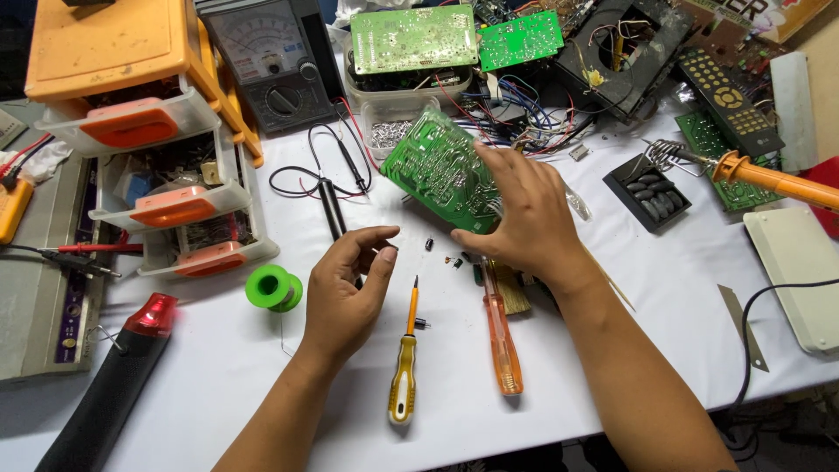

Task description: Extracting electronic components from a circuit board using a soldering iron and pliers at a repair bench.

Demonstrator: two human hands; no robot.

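Left hand [345,288]: grip nearly closed, thumb and forefinger pinched together above the surface; something very small may sit between the tips, too small to tell.
Right hand [524,218]: grip spread wide, fingers flat over the lower edge of the green circuit board [437,166], holding it tilted with its near edge close to the surface.
Just right of the left grip: a yellow screwdriver [405,367], and beyond it an orange screwdriver [500,336], both lying flat.
Between the two grips: small dark parts [429,245] loose on the white surface [612,350].
Left of the left grip: green solder spool [273,288]; further left, a red-tipped black tool [114,385].
Beyond the left grip: black probe [332,210] with its lead, then a meter [271,61] and orange-fronted drawers [175,201].
Far right of the right grip: soldering iron [760,175] on its coil stand.
Risk, as I judge it: the loose parts could roll or be swept off by a wrist; the tilted board could slip from the open grip, since only the fingers rest on it; the iron's lead lies near the right forearm and could snag.
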